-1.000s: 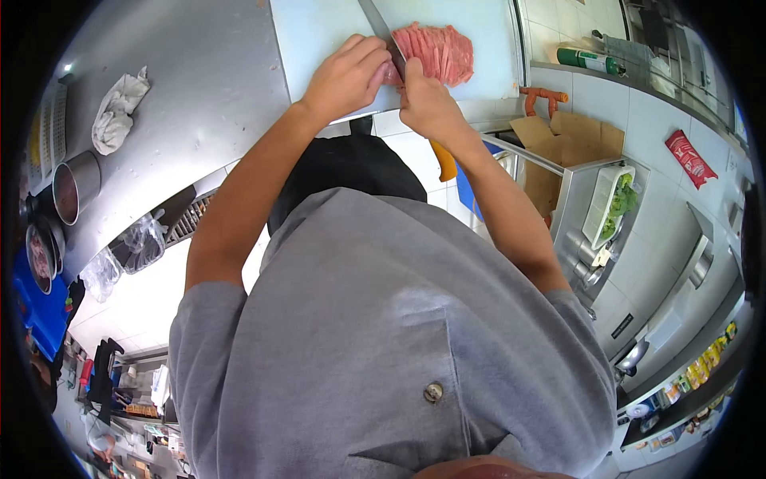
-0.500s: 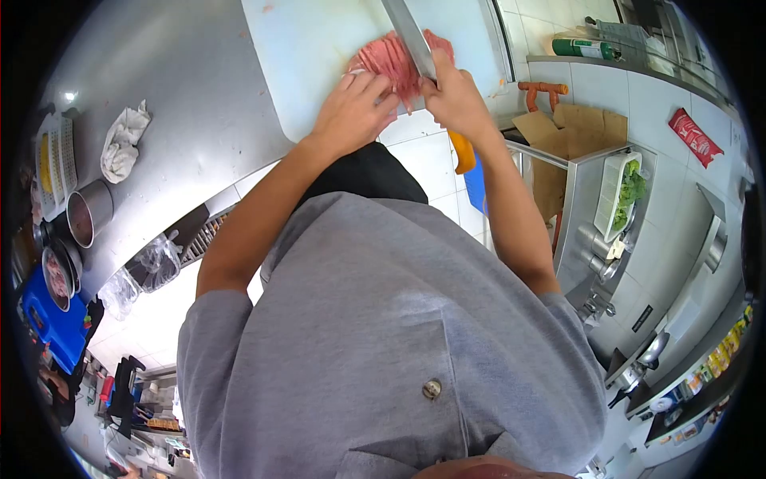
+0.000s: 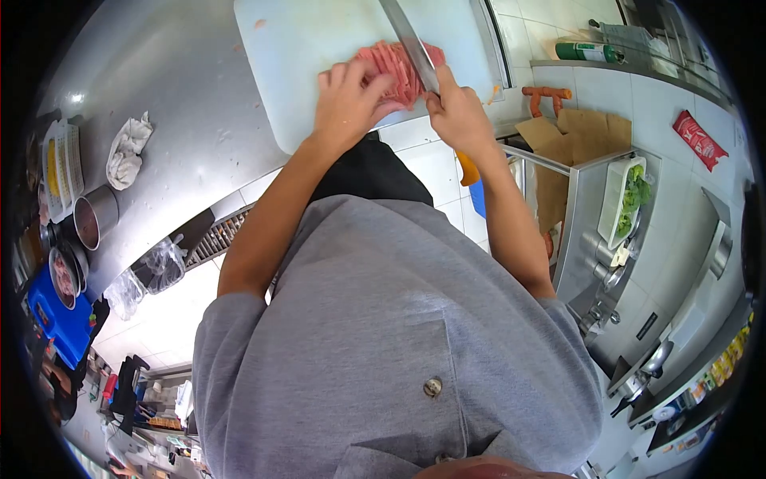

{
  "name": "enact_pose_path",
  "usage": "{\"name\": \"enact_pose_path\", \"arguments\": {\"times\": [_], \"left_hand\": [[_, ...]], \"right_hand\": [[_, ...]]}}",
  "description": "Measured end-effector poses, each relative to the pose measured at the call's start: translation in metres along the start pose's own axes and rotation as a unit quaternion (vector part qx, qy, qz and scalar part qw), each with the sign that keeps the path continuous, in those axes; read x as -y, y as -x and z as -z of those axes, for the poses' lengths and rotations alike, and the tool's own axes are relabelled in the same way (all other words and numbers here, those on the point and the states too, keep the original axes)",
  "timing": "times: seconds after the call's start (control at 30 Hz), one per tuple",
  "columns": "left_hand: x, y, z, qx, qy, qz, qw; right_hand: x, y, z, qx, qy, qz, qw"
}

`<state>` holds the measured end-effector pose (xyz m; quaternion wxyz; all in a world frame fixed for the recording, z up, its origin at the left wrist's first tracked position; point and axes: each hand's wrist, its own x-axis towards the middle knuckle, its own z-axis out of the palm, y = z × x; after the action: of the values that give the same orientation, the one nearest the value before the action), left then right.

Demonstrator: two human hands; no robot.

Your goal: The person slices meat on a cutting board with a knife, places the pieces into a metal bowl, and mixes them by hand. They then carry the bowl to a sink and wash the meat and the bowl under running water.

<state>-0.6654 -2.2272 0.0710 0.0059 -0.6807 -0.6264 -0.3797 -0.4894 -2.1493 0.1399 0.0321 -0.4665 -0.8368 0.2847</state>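
Sliced pink meat (image 3: 397,69) lies near the close edge of a white cutting board (image 3: 299,72). My right hand (image 3: 461,116) is closed round the handle of a knife (image 3: 411,40), whose long blade points up and away over the meat. On the left side of the meat rests my left hand (image 3: 349,102), its fingers spread and curved, with the thumb beside the slices. The fingertips at the meat are partly blurred.
A crumpled cloth (image 3: 128,152), a metal pot (image 3: 96,217) and a white basket (image 3: 61,169) stand on the steel counter (image 3: 191,104) at left. At right are a cardboard box (image 3: 586,140) and a white tray of greens (image 3: 622,199).
My left hand has spread its fingers and shifted slightly left. The view has moved a little, and the meat appears lower in it. The knife remains in my right hand.
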Motion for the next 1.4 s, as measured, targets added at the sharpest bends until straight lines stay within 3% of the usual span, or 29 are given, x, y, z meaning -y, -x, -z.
{"name": "enact_pose_path", "arguments": {"times": [0.07,0.13,0.2,0.27,0.37,0.67,0.83,1.2,1.4], "left_hand": [[0.004,0.006,0.007,-0.042,0.034,0.038,0.998],[0.021,0.017,0.016,-0.068,0.153,0.126,0.978],[0.025,0.026,0.021,-0.036,0.164,0.149,0.974],[0.025,0.033,0.016,-0.027,0.177,0.072,0.981],[0.023,0.025,0.015,-0.016,0.167,0.044,0.985],[0.028,0.027,0.006,0.008,0.144,0.041,0.989],[0.030,0.027,0.009,0.013,0.167,0.056,0.984],[0.035,0.029,0.006,-0.027,0.173,0.062,0.983],[0.035,0.030,0.004,-0.021,0.155,0.056,0.986]], "right_hand": [[0.011,0.010,-0.003,0.019,0.025,0.002,1.000],[0.025,0.017,-0.007,0.035,0.049,0.003,0.998],[0.038,0.023,-0.012,0.104,0.069,0.005,0.992],[0.044,0.023,-0.018,0.128,0.082,0.021,0.988],[0.054,0.023,-0.017,0.145,0.121,0.005,0.982],[0.061,0.032,-0.009,0.220,0.172,-0.029,0.960],[0.036,0.003,-0.067,0.114,0.148,0.037,0.982],[0.037,0.013,-0.048,0.170,0.133,-0.006,0.977],[0.038,0.001,-0.059,0.128,0.121,0.010,0.984]]}}
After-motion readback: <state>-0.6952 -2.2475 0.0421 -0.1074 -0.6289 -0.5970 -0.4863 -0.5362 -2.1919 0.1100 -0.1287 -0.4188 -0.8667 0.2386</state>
